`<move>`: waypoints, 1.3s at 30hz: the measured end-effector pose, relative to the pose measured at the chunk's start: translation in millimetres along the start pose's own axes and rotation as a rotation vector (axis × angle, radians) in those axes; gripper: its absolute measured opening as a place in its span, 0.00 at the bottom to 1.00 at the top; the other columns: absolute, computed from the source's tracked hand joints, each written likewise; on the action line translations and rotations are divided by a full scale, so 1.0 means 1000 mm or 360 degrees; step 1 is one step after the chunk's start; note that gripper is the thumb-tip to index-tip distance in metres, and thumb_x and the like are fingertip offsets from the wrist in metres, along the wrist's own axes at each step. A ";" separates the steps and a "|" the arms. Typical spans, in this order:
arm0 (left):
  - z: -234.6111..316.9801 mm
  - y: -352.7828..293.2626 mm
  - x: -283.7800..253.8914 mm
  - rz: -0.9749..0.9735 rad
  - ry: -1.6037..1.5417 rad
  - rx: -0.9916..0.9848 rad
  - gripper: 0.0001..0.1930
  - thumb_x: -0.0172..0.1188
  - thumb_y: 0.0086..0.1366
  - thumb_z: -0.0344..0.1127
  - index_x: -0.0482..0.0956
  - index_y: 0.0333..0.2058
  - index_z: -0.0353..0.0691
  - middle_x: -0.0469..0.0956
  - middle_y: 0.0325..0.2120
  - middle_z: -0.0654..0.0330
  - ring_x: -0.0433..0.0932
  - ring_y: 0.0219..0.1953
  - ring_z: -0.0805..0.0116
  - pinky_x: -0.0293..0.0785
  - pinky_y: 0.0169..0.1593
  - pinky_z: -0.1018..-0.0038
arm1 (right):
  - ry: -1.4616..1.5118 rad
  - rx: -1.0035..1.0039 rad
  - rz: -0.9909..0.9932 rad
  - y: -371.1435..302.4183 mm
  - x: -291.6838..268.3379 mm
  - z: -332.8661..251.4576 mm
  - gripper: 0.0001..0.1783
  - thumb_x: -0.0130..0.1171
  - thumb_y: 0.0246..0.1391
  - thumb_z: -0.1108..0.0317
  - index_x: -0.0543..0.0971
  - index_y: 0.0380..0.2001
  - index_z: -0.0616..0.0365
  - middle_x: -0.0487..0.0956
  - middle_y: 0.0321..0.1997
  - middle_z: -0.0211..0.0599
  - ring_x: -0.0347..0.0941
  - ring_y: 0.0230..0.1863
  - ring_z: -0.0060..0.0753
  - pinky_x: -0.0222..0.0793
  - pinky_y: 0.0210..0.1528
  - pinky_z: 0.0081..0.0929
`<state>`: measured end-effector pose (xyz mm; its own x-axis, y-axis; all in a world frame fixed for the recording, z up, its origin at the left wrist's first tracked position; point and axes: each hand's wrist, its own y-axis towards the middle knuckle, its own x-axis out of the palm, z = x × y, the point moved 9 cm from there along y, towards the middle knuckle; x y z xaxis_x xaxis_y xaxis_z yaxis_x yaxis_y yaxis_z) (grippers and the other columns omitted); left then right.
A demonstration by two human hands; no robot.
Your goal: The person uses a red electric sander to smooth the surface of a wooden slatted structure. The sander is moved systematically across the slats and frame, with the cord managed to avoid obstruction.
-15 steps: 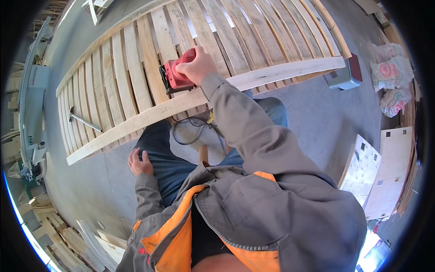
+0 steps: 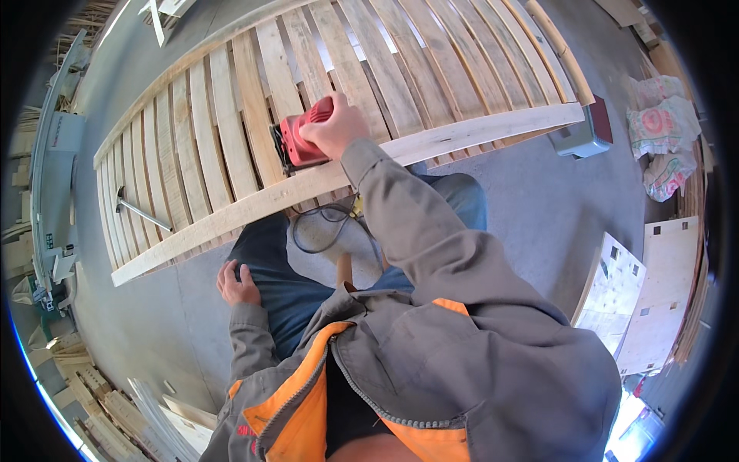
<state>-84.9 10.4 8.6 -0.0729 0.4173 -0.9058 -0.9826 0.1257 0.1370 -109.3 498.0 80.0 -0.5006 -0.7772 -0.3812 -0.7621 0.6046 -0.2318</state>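
Note:
My right hand is closed around the back of a red power sander with a black base. The sander sits on the slats of a long wooden slatted frame, just behind its near rail. On my left thigh rests my left hand, holding nothing, its fingers slightly apart. A hammer lies across the slats toward the left end, its head pointing away from me. Below the near rail hangs a looped dark cord, between my knees; whether it joins the sander is hidden.
Under the frame's right end stands a grey and dark red box-like object. Patterned sacks and boards with square holes are at the right. A long machine stands at the left, with stacked timber at lower left.
The sander and my right hand have moved a little toward me, closer to the near rail. My left hand stays on my thigh, and the hammer lies as before.

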 end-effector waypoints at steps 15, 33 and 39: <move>0.021 0.008 -0.002 -0.0049 0.0115 0.0039 0.17 0.69 0.66 0.39 0.86 0.51 0.40 0.82 0.58 0.52 0.75 0.63 0.46 0.71 0.67 0.53 | -0.0099 -0.0060 0.0149 0.080 0.010 -0.017 0.46 0.74 0.41 0.54 0.74 0.64 0.62 0.87 0.50 0.54 0.88 0.45 0.51 0.88 0.40 0.40; 0.027 0.017 0.000 -0.0123 0.0226 0.0034 0.17 0.69 0.67 0.40 0.86 0.51 0.41 0.82 0.57 0.52 0.74 0.64 0.47 0.70 0.68 0.54 | -0.0181 -0.0100 0.0084 0.085 0.015 -0.025 0.48 0.74 0.41 0.52 0.72 0.66 0.62 0.84 0.55 0.59 0.84 0.54 0.55 0.82 0.56 0.44; 0.026 0.019 0.003 -0.0150 0.0226 0.0010 0.17 0.68 0.68 0.41 0.85 0.52 0.42 0.82 0.58 0.53 0.74 0.64 0.47 0.69 0.68 0.54 | -0.0123 -0.0107 0.0120 0.144 0.027 -0.035 0.40 0.74 0.40 0.58 0.76 0.58 0.63 0.87 0.48 0.51 0.87 0.30 0.44 0.84 0.29 0.38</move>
<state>-99.7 37.0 19.2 -0.0041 0.2723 -0.9622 -0.9851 0.1644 0.0508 -246.3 558.1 67.6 -0.5261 -0.7127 -0.4639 -0.7506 0.6456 -0.1406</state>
